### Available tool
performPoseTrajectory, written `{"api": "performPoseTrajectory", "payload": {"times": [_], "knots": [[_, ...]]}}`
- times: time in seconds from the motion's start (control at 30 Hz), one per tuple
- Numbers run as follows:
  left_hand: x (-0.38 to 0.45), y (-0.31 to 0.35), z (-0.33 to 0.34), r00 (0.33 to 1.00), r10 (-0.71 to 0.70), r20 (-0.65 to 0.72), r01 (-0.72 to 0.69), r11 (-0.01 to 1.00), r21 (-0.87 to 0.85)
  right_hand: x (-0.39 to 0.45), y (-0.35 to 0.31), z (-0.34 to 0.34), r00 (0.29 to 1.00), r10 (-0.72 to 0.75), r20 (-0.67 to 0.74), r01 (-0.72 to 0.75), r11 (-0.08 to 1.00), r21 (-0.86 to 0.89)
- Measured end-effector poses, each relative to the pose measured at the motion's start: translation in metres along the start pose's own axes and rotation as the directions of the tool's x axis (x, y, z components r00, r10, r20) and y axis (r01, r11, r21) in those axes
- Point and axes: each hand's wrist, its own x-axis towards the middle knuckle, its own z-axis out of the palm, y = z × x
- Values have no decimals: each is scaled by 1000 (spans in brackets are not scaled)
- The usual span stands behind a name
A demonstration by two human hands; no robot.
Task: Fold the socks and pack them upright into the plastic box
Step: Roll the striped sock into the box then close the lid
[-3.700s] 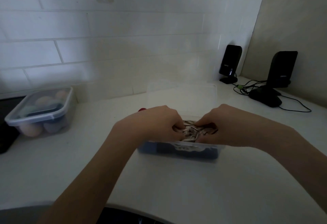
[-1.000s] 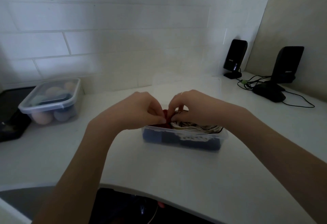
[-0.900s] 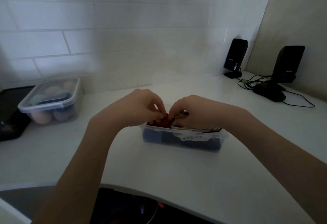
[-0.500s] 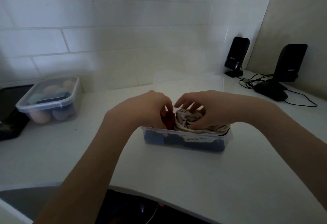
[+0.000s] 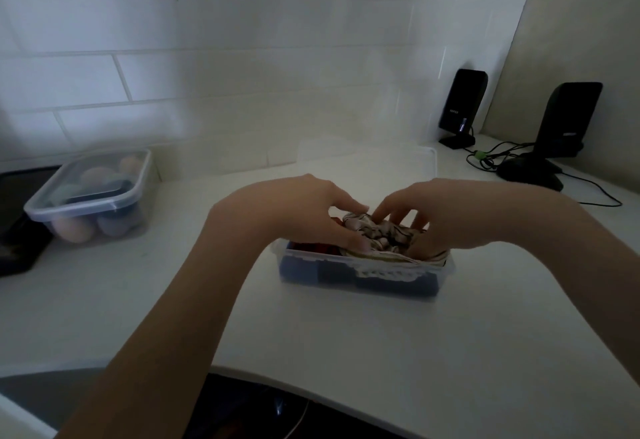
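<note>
A small clear plastic box (image 5: 446, 267) sits on the white counter in the middle of the view. Dark blue socks (image 5: 301, 270) show through its front wall, and a red sock (image 5: 320, 248) lies at its left end. A cream sock with dark stripes (image 5: 370, 227) bulges above the rim. My left hand (image 5: 298, 211) presses on the striped sock's left side, fingers bent over it. My right hand (image 5: 446, 215) grips the same sock from the right, fingertips dug into the fabric.
A lidded clear container (image 5: 91, 196) with rounded items stands at the back left beside a dark tray (image 5: 17, 230). Behind the box lies a clear lid (image 5: 367, 158). Two black speakers (image 5: 462, 107) (image 5: 561, 127) with cables (image 5: 485, 158) occupy the back right corner. The counter's curved front edge (image 5: 311, 383) is close.
Both hands shifted from the red sock at the box's left end onto the striped sock, which now stands bunched higher above the rim. The view has moved slightly closer.
</note>
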Motion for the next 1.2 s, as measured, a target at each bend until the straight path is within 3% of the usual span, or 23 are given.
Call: {"api": "performPoseTrajectory", "payload": {"times": [0.27,0.43,0.63,0.83,1.0,1.2], "knots": [[16,6,19,989,24,-143,-1,987,159,18,-6,19,999,-31,-15,27,980,-195],[18,0,22,993,-31,-118,41,996,84,8,-3,2,996,35,77,-26,993,-113],[20,0,24,992,-43,-120,54,994,97,1,-4,5,991,128,-31,-129,905,-406],[21,3,24,992,-43,-118,59,989,133,5,-14,10,976,219,-11,-198,857,-477],[22,-2,27,990,-62,-128,75,992,100,11,-16,15,977,207,-49,-200,817,-541],[19,-2,28,986,-79,-150,91,993,75,1,-5,5,972,230,55,-197,916,-349]]}}
